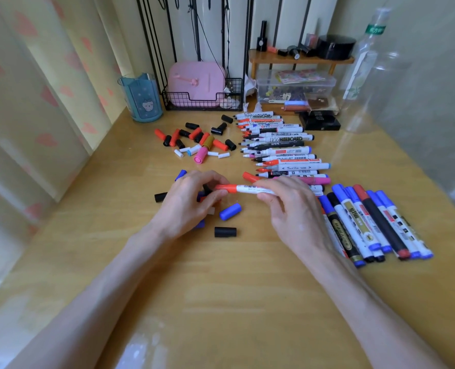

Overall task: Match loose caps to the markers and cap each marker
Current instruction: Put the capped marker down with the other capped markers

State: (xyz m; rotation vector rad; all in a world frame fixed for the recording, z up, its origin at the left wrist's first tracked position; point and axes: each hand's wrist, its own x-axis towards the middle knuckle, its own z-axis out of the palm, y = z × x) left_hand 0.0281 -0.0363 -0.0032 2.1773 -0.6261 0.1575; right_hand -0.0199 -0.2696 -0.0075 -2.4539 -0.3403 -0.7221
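A: Two hands on one marker (245, 189), low over the table (221, 288). Your left hand (191, 206) pinches its red cap (222, 188); your right hand (287, 206) is curled round the barrel.
B: Step?
A: Seating the cap, likely. Next, press it home and lay it with the capped ones (375, 225). Then go to the uncapped row (279, 147) and the cap pile (202, 142).

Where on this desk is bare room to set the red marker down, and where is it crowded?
Bare wood: the near patch this side of the black cap, and the strip between the cap pile and the curtain. Crowded: around the left hand and right hand gripping the red marker, and the marker rows at right.
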